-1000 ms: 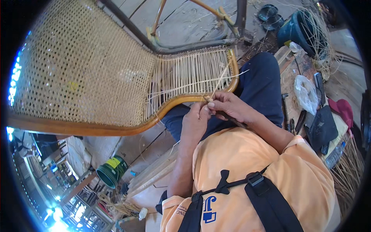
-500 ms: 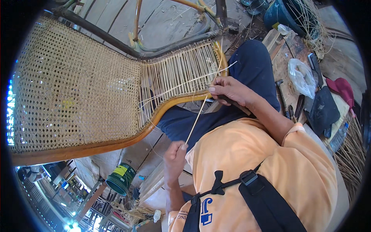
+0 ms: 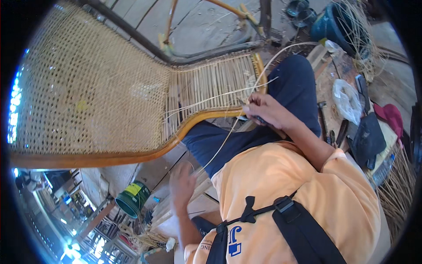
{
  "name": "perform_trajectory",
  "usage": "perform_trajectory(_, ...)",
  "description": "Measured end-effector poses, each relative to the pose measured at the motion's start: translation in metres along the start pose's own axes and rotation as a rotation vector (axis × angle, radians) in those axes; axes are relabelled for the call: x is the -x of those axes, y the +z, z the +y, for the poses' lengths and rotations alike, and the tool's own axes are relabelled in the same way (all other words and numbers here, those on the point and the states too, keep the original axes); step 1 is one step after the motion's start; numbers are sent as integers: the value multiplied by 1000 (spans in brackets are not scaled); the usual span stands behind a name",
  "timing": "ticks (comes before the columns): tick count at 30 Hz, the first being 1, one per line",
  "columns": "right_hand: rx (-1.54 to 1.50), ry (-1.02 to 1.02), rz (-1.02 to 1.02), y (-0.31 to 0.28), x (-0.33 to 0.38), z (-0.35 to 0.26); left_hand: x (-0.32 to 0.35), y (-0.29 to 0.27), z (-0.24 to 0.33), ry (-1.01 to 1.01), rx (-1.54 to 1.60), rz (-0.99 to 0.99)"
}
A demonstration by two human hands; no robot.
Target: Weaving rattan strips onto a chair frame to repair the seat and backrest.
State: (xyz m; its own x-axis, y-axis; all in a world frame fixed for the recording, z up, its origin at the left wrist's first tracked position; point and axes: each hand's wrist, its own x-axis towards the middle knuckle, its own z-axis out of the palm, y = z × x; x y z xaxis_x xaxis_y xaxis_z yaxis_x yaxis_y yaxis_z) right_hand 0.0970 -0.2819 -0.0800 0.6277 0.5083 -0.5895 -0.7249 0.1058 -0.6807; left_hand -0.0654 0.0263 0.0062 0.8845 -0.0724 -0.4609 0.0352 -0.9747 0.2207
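Observation:
My right hand (image 3: 269, 110) is closed at the near rail of a rattan chair (image 3: 198, 118), fingers pinched around a slim dark-handled tool (image 3: 262, 119) with a short pointed tip. A thin pale cane strand (image 3: 228, 135) runs through these fingers, down toward my left hand and up in an arc past my knee. My left hand (image 3: 182, 182) is smeared by motion near the strand's lower part; its grip cannot be made out. The chair's large panel (image 3: 101, 92) is woven in open mesh. Its narrower section (image 3: 211, 83) has parallel strands, with a few loose ones crossing them.
My knee (image 3: 292, 83) is beside the chair's narrow end. At right lie a hammer (image 3: 323, 121), a clear plastic bag (image 3: 346, 101), a dark red cap (image 3: 390, 118) and bundled cane (image 3: 398, 193). A blue bucket (image 3: 323, 26) stands far right; a green one (image 3: 132, 200) at lower left.
My left hand has moved left and blurred, and the strand, straight before, now sags in a curve. A strand now arcs up beyond my right hand. The view has shifted slightly.

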Motion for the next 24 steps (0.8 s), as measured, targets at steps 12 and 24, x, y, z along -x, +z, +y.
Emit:
perform_trajectory(12,-65,-54,-257,24,17,-8,-108,10,130,-51,1020,147)
perform_trajectory(24,-41,-106,-39,-33,9,-43,-18,-3,63,-376,1174,-182)
